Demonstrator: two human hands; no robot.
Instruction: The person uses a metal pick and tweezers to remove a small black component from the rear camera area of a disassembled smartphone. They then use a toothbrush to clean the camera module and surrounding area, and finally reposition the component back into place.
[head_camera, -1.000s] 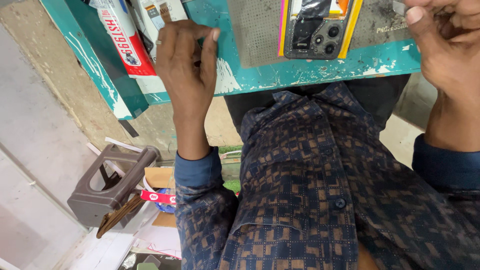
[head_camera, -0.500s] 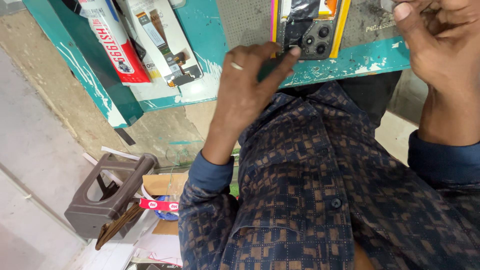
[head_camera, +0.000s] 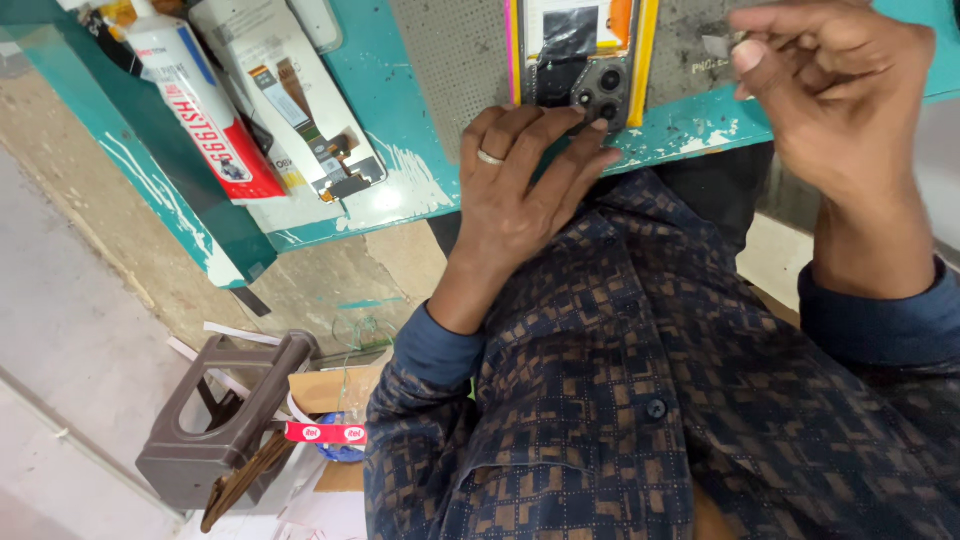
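The bench was a teal-painted worktop (head_camera: 400, 190), pretty scuffed, with white scrape marks along the near edge and a grey perforated mat (head_camera: 455, 60) laid on top. Below it was a rough concrete wall and a pale floor, where a brown plastic stool (head_camera: 215, 420) lay tipped on its side next to some cardboard and paper scraps. On the mat sat an opened phone (head_camera: 580, 60) with its back off, bright yellow and pink edges, camera end pointing toward the person. The left hand (head_camera: 525, 190), ring on one finger, lay flat with fingers spread, fingertips touching the phone's camera end, not gripping anything. The right hand (head_camera: 840, 95) was up off the bench to the right of the phone, fingers curled in together; couldn't tell whether something tiny was pinched in there. Off to the left were a white and red glue tube (head_camera: 205, 105) and a packaged flex cable part (head_camera: 300, 110), well away from both hands. The dark patterned shirt (head_camera: 650, 400) filled most of the lower view.
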